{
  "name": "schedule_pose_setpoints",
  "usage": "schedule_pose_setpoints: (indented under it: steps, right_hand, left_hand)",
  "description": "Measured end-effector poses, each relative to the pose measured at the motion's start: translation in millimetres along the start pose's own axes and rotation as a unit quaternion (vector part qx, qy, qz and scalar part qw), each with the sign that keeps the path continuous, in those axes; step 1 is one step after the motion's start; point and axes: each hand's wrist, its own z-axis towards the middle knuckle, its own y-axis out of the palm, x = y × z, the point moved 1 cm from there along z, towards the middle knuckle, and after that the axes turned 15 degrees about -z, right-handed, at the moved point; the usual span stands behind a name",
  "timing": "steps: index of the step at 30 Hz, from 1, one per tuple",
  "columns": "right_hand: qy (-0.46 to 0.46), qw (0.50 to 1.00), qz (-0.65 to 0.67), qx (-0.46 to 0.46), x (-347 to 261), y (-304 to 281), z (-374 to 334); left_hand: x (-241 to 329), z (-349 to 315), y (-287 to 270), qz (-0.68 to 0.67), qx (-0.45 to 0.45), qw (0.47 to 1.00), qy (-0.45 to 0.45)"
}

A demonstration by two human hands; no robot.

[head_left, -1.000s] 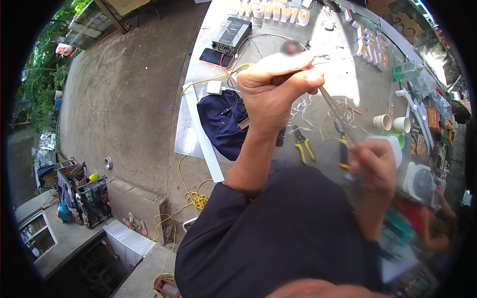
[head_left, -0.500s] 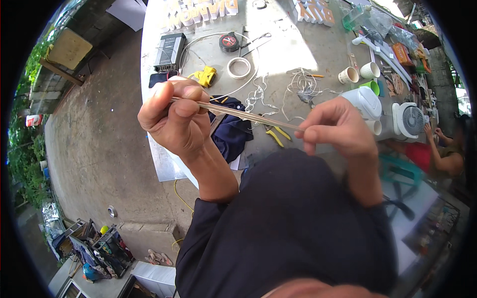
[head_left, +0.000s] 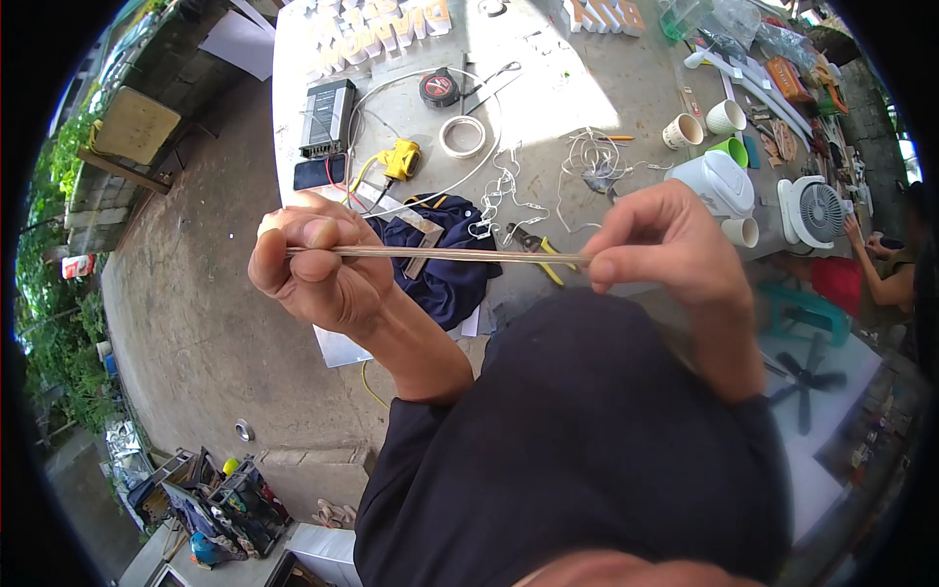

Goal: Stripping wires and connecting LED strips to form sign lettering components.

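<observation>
A thin, shiny, copper-toned wire point(head_left: 450, 254) is stretched nearly level between my two hands, above the near side of the table. My left hand point(head_left: 328, 269) is closed, pinching its left end between thumb and fingers. At the right end, my right hand point(head_left: 670, 240) grips it between thumb and forefinger. Behind the wire, a dark blue cloth point(head_left: 455, 279) lies on the table, with yellow-handled pliers point(head_left: 538, 252) beside it. Whether the wire is one strand or several laid together is hard to tell.
On the grey table lie a tape measure point(head_left: 439, 88), a tape roll point(head_left: 463, 137), a yellow tool point(head_left: 399, 158), a black power supply point(head_left: 328, 115) and tangled white wire point(head_left: 595, 157). At right stand paper cups point(head_left: 683, 130) and a white fan point(head_left: 814, 210); another person point(head_left: 885, 264) sits beyond.
My left hand has moved down and left, so the wire has gone from slanting to nearly level. Both hands keep their grip, and the view has shifted slightly.
</observation>
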Motion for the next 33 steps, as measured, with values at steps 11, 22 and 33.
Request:
schedule_pose_setpoints:
  steps: [11,22,33]
  right_hand:
    - [-0.048,0.991,0.108,-0.07,38.9,-15.1,17.5]
    - [-0.024,0.986,0.133,-0.096,37.6,-10.4,15.7]
    - [-0.013,0.993,0.084,-0.078,20.3,-10.4,9.7]
  left_hand:
    - [-4.7,12.9,23.1,0.139,-0.092,0.986,0.026]
    - [4.9,13.5,27.9,0.141,-0.02,0.99,0.004]
    - [12.2,4.4,13.0,0.061,-0.006,0.998,-0.026]
